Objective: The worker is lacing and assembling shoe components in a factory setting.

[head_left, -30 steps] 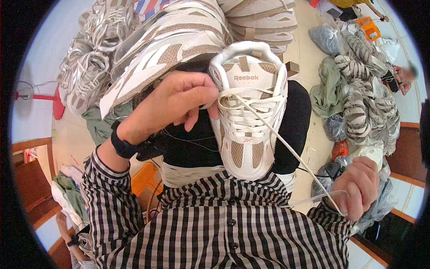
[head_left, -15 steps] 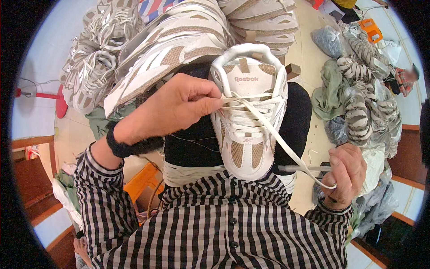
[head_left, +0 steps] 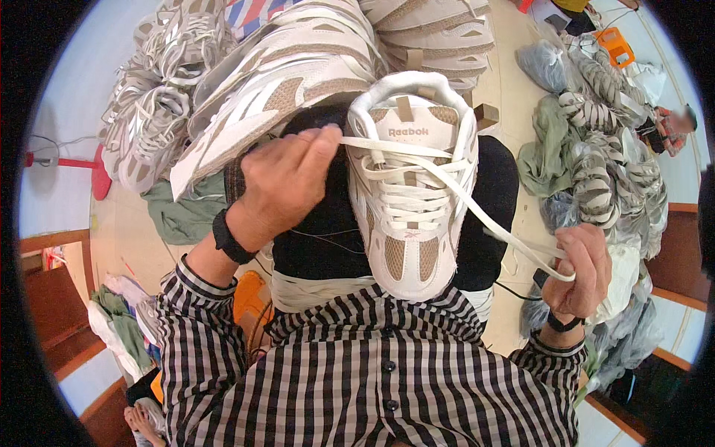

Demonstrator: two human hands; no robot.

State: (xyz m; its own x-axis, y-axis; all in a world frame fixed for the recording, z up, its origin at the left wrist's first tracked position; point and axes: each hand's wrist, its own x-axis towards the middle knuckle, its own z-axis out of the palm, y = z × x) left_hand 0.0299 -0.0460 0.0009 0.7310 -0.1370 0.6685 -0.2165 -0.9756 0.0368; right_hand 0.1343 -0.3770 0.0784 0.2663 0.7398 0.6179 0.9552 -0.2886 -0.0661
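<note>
A white and tan sneaker upper (head_left: 414, 276) rests over my black-clad lap, toe toward me, with a flat white shoelace (head_left: 484, 212) crossed through its eyelets. My left hand (head_left: 290, 175) is closed in a pinch beside the collar's left side, drawing one part of the lace out leftward. On the right, my right hand (head_left: 579, 270) is closed on the other length of the lace, which runs slack down from the upper eyelets. A bundle of loose white laces (head_left: 316, 292) lies across my lap below the sneaker upper.
Stacked sneaker uppers (head_left: 298, 56) stand just ahead, with more laced uppers (head_left: 160, 112) at far left. Bundled uppers (head_left: 596, 186) and plastic bags (head_left: 540, 63) cover the right floor. A red stand (head_left: 100, 173) is at left; another person's hand (head_left: 141, 421) shows at lower left.
My left hand has moved left and slightly up from the eyelets, pulling the lace out taut. My right hand has shifted slightly up and right, still with the lace.
</note>
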